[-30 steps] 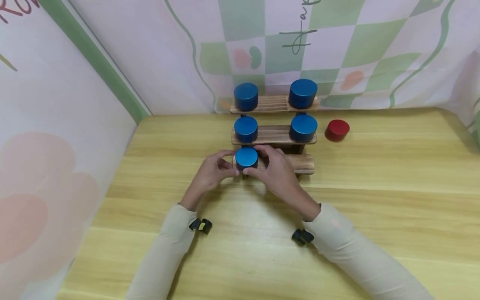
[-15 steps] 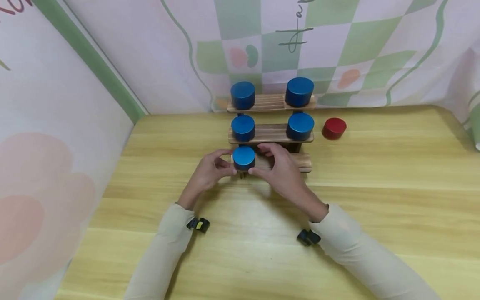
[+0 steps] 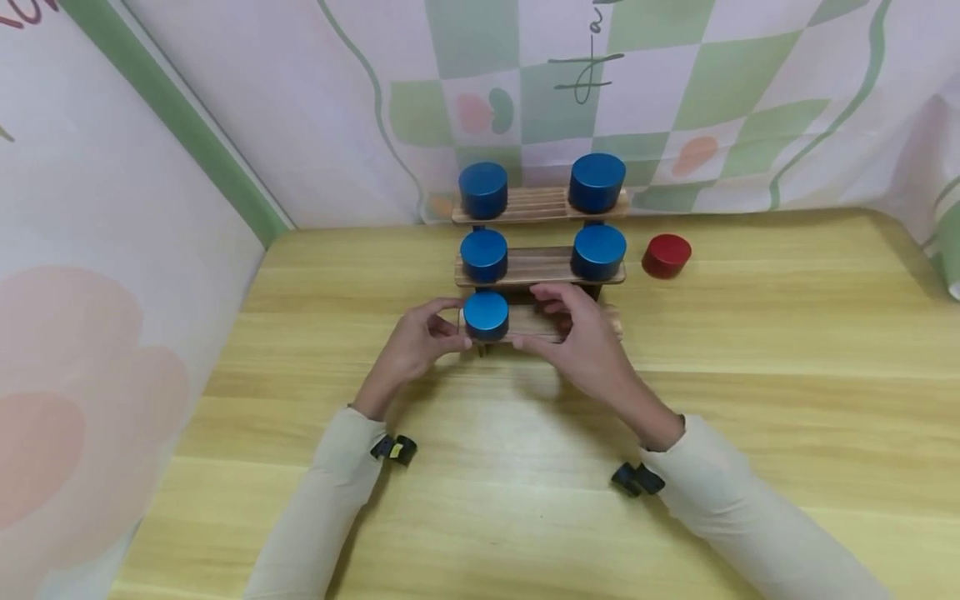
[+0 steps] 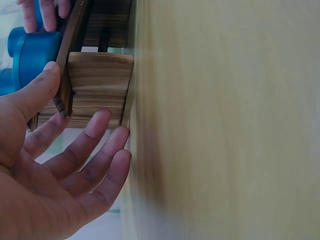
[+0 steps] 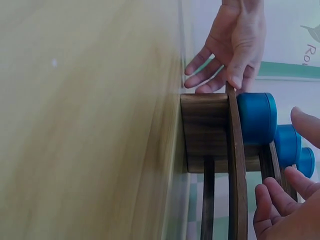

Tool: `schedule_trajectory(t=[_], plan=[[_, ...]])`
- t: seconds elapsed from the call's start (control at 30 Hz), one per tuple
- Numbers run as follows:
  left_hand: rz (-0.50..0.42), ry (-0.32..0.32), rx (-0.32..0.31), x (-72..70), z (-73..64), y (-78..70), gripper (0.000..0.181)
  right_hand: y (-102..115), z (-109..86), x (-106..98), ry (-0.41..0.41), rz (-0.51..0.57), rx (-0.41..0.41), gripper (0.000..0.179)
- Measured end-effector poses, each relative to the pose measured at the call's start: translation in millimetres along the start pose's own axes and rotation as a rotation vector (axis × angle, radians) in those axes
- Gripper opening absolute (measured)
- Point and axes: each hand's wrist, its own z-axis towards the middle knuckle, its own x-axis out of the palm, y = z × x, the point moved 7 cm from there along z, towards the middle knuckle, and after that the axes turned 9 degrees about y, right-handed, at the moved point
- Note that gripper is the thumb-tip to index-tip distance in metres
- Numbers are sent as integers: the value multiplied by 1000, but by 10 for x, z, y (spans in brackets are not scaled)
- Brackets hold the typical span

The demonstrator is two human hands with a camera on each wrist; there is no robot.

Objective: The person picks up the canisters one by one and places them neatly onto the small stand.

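Observation:
A three-tier wooden stand (image 3: 540, 265) bears several round blue tins. One blue tin (image 3: 486, 315) sits at the left end of its lowest tier. Beside that end is my left hand (image 3: 412, 340), its thumb at the tin's base by the tier's edge and its other fingers spread loosely around the stand's side, as the left wrist view shows. Over the lowest tier, right of the tin and apart from it, my right hand (image 3: 588, 346) holds nothing, with thumb and fingers spread. In the right wrist view the tin (image 5: 257, 117) stands upright on the tier.
A red tin (image 3: 667, 256) stands on the wooden table (image 3: 787, 333), right of the stand. Behind the stand hangs a checked cloth (image 3: 558, 100). A pale wall panel (image 3: 142, 250) borders the table on the left.
My right hand has let go of the lowest tier's blue tin and moved right, its fingers parting. My left hand stays beside the tin. The head view has shifted slightly.

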Motion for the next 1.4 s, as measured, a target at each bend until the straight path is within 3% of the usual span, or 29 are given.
schedule_trajectory(t=[0.7,1.03,1.4], plan=[[16,10,16,-26,-13,-3,53,-158,-251,-343,-59,-6,7,58],[9,16,7,-11,-9,-8,54,-193,-404,-700,-157,-51,6,40],[13,15,14,1,-5,-17,54,-316,-502,-871,-203,-50,14,43]])
